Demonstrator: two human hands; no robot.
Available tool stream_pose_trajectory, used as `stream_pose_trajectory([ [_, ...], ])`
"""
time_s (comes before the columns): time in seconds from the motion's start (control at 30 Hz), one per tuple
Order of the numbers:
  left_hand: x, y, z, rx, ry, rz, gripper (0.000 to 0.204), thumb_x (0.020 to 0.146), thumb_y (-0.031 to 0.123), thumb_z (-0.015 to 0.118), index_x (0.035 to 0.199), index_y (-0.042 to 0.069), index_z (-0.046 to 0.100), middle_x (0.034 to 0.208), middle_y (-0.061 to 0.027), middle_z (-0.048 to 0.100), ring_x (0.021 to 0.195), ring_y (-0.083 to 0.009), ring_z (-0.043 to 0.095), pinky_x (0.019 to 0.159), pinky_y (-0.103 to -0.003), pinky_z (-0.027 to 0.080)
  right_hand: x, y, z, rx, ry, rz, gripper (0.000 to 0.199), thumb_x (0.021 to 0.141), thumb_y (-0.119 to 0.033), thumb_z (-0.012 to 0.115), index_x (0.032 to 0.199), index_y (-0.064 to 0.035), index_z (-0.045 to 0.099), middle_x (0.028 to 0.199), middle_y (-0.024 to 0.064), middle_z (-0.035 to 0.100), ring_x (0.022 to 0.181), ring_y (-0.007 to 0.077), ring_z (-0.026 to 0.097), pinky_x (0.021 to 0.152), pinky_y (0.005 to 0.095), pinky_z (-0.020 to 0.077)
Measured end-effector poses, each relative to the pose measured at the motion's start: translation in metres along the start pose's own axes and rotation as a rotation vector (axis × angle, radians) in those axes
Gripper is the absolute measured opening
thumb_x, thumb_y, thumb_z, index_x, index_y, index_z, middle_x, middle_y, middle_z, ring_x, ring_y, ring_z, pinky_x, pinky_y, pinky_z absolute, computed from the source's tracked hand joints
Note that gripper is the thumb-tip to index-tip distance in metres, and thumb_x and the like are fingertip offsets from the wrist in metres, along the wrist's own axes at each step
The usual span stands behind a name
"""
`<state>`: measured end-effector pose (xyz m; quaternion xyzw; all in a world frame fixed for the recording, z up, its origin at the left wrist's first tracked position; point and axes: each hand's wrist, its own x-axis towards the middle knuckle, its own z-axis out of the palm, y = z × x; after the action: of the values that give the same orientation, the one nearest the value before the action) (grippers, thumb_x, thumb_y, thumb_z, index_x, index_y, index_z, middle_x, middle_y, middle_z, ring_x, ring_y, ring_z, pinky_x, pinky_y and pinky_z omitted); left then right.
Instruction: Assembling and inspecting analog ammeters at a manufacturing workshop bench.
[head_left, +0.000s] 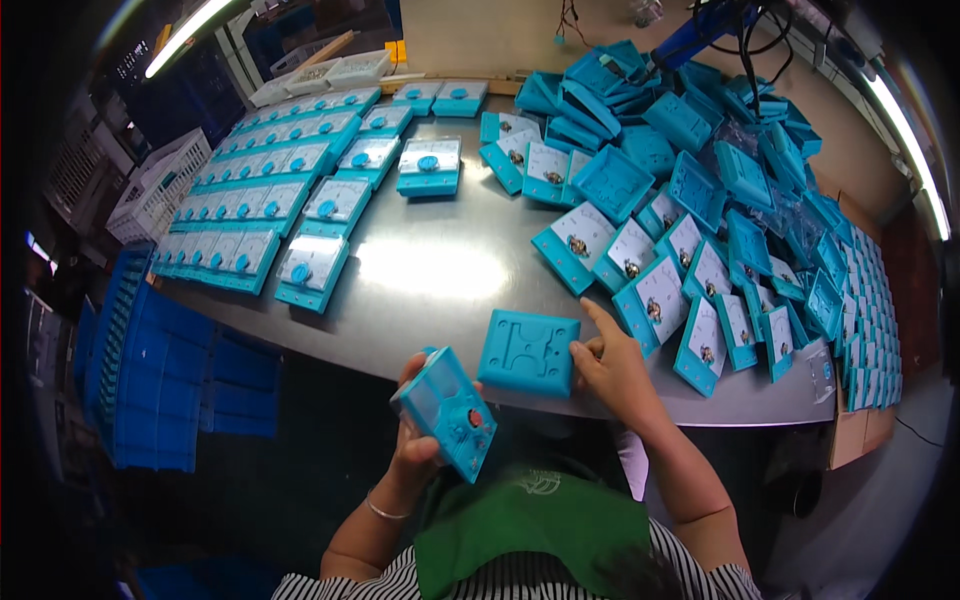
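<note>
My left hand (412, 440) grips a turquoise dial meter (448, 410), tilted and held off the near table edge, its inner side with a round reddish part showing. A turquoise plastic housing (528, 352) lies at the table's near edge, moulded ribs and holes facing up. At its right side is my right hand (612, 365): the index finger stretches forward, apart from the thumb, which seems to touch the housing's edge. Just beyond that hand, several white-faced meter units (655, 305) with exposed metal mechanisms lie in a loose group.
Rows of covered meters (270, 200) fill the metal table's (400, 330) left side; one meter (429, 167) stands apart. Turquoise housings (690, 120) are heaped at back right. More meter units stack at far right (870, 310). Blue crates (150, 380) and a white basket (160, 185) stand left.
</note>
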<state>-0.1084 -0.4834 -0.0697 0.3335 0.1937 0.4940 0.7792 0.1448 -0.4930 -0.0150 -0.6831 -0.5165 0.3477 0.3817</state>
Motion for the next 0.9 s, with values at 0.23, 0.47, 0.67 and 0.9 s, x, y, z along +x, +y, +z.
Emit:
stream_pose_trajectory([
  [0.23, 0.008, -0.003, 0.006, -0.015, -0.064, 0.011, 0.11, 0.06, 0.04, 0.085, 0.146, 0.023, 0.019, 0.133, -0.0198, 0.041, 0.118, -0.0347, 0.051, 0.097, -0.047, 0.047, -0.017, -0.009, 0.012, -0.699, 0.029, -0.592, 0.061, 0.074, -0.029, 0.073, 0.127, -0.007, 0.051, 0.126, 0.024, 0.046, 0.106, 0.041, 0.053, 0.076, 0.045, 0.0523],
  [0.47, 0.003, 0.007, -0.003, 0.088, -0.099, 0.048, 0.113, 0.055, 0.035, 0.086, 0.145, 0.02, 0.02, 0.133, -0.0137, 0.039, 0.122, -0.0309, 0.046, 0.098, -0.046, 0.045, -0.016, -0.019, 0.011, -0.589, -0.116, -0.353, 0.078, 0.072, -0.028, 0.074, 0.138, -0.0092, 0.038, 0.132, 0.0241, 0.04, 0.121, 0.0429, 0.041, 0.093, 0.0465, 0.0455],
  [0.67, 0.005, -0.008, 0.01, 0.194, -0.176, 0.135, 0.111, 0.057, 0.024, 0.082, 0.146, 0.022, 0.015, 0.141, -0.0079, 0.031, 0.131, -0.0276, 0.034, 0.107, -0.047, 0.032, -0.059, -0.01, 0.022, 0.03, -0.405, -0.4, 0.094, 0.068, -0.03, 0.08, 0.144, -0.0078, 0.028, 0.131, 0.0223, 0.041, 0.121, 0.037, 0.044, 0.102, 0.0418, 0.0377],
  [0.9, 0.008, -0.013, 0.01, 0.228, -0.226, 0.148, 0.109, 0.058, 0.02, 0.08, 0.145, 0.023, 0.014, 0.141, -0.0105, 0.027, 0.129, -0.0296, 0.033, 0.103, -0.046, 0.036, -0.058, -0.006, 0.029, 0.053, -0.384, -0.377, 0.096, 0.066, -0.028, 0.08, 0.144, -0.0054, 0.03, 0.132, 0.0205, 0.043, 0.123, 0.0345, 0.044, 0.104, 0.0411, 0.0338],
])
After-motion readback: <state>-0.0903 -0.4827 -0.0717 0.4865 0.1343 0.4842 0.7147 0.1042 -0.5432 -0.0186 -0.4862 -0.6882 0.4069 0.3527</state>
